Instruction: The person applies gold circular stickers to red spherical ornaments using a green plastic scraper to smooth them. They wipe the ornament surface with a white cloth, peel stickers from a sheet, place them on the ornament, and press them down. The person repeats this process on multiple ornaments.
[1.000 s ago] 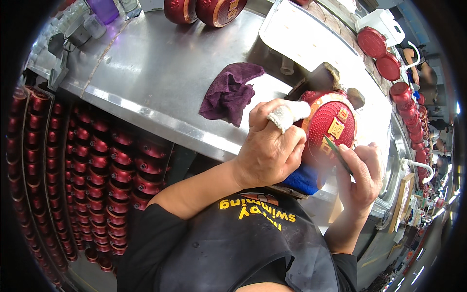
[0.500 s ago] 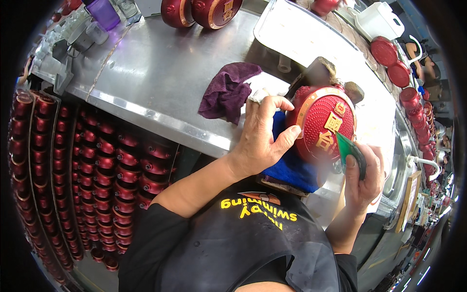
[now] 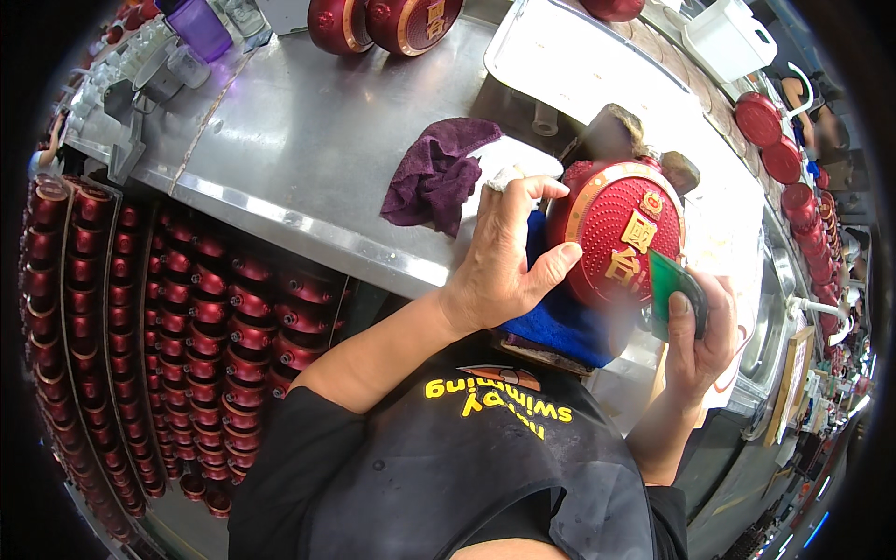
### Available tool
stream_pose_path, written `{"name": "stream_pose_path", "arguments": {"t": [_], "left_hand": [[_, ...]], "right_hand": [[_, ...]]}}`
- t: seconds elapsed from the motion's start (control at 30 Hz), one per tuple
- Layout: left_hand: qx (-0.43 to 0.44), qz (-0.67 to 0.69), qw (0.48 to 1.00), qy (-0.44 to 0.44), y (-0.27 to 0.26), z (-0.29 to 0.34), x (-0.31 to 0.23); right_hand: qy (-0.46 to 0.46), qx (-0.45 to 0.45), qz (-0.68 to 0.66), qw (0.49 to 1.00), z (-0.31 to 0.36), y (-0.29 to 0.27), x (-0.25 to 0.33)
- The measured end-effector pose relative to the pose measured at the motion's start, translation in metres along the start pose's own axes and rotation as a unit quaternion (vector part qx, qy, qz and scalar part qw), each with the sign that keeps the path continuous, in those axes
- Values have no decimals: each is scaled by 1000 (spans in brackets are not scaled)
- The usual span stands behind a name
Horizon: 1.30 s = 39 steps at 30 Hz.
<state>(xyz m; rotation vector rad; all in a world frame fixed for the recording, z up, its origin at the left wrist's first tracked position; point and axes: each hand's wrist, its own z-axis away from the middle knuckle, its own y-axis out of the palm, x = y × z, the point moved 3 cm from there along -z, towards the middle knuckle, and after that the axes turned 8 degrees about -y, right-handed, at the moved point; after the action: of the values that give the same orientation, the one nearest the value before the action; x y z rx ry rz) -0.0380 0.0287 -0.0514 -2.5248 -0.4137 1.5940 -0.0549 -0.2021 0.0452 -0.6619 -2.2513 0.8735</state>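
A round, drum-shaped red bottle [image 3: 611, 219] with a gold rim and raised gold characters leans on a blue cloth [image 3: 560, 322], its dotted face turned up. My left hand [image 3: 509, 257] grips its left edge, thumb and index finger on the rim. Held between the thumb and fingers of my right hand [image 3: 702, 327] is a green scraper [image 3: 668, 291] with a dark grip. Its blade corner meets the bottle's face just right of the gold characters. Blurred dark, stone-like lumps [image 3: 611, 135] sit right behind the bottle.
A crumpled purple cloth [image 3: 434, 177] lies left of my hand on the steel table [image 3: 299, 131]. Two similar bottles [image 3: 406, 23] stand at the back. A white tray [image 3: 579, 56] lies behind. Racks of red bottles [image 3: 210, 345] fill the lower left. A sink [image 3: 770, 317] is at right.
The scraper has turned so more of its green blade shows, and my right hand has shifted slightly. My left hand stays on the rim.
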Motion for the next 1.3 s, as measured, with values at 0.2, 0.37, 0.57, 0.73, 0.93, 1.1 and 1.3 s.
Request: {"name": "stream_pose_path", "arguments": {"t": [0.2,0.37,0.57,0.73,0.93,1.1,1.3], "left_hand": [[7,63,998,-25,2,-3,3],[4,4,1000,-18,2,-1,1],[45,94,992,-64,0,-4,12],[58,81,994,-46,3,0,14],[24,23,999,-2,-4,3,9],[13,-141,981,132,-9,14,-8],[26,-51,998,26,-4,1,4]], "right_hand": [[-1,-4,-19,1000,2,2,-3],[2,-10,-18,1000,5,3,-5],[52,-20,-50,997,12,3,-14],[201,-83,-226,950,25,13,-27],[260,-84,-278,921,32,16,-36],[267,-98,-311,907,36,18,-42],[287,-120,-360,880,41,21,-46]]}}
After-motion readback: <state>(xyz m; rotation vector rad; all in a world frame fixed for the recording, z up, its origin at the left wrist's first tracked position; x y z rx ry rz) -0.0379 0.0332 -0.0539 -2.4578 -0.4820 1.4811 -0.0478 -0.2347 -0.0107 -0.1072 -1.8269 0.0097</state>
